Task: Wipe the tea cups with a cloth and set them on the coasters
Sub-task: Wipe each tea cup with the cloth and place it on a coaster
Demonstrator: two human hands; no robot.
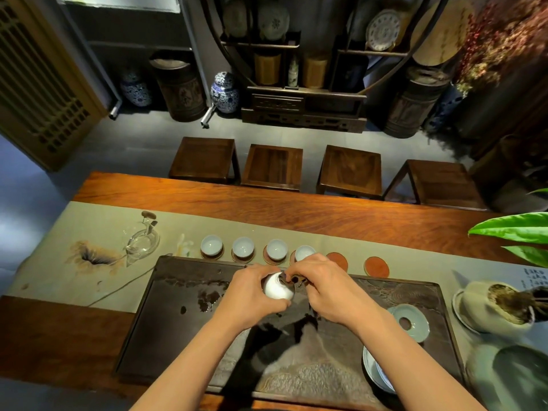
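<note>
placed: four cups [243,247] on coasters | free: two coasters [376,266] | left hand [252,295] grasping fifth cup [277,287] | right hand [320,286] pinching dark cloth [293,279] at rim

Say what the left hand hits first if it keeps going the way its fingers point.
The left hand points up-right across the held cup, so it likely meets the right hand at the dark cloth first. Depth is unclear.
</note>
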